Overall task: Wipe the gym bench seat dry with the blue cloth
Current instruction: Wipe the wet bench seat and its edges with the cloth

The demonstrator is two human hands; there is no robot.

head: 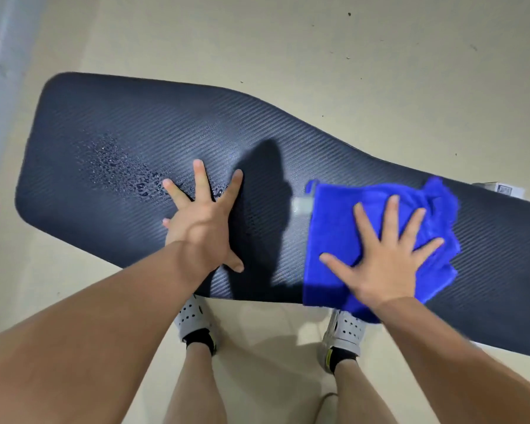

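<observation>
A long black gym bench seat (110, 117) with a woven texture runs from the upper left to the right edge. Water droplets (120, 166) bead on its left half. My left hand (201, 221) lies flat on the seat with fingers spread, just right of the droplets, holding nothing. The blue cloth (349, 215) lies crumpled on the right half, its near edge hanging over the seat's front side. My right hand (383, 255) presses flat on the cloth with fingers spread.
The bench stands on a pale beige floor (318, 41). My two feet in white perforated shoes (193, 316) stand right below the seat's near edge. A white label or box (499, 188) peeks out behind the bench at the right.
</observation>
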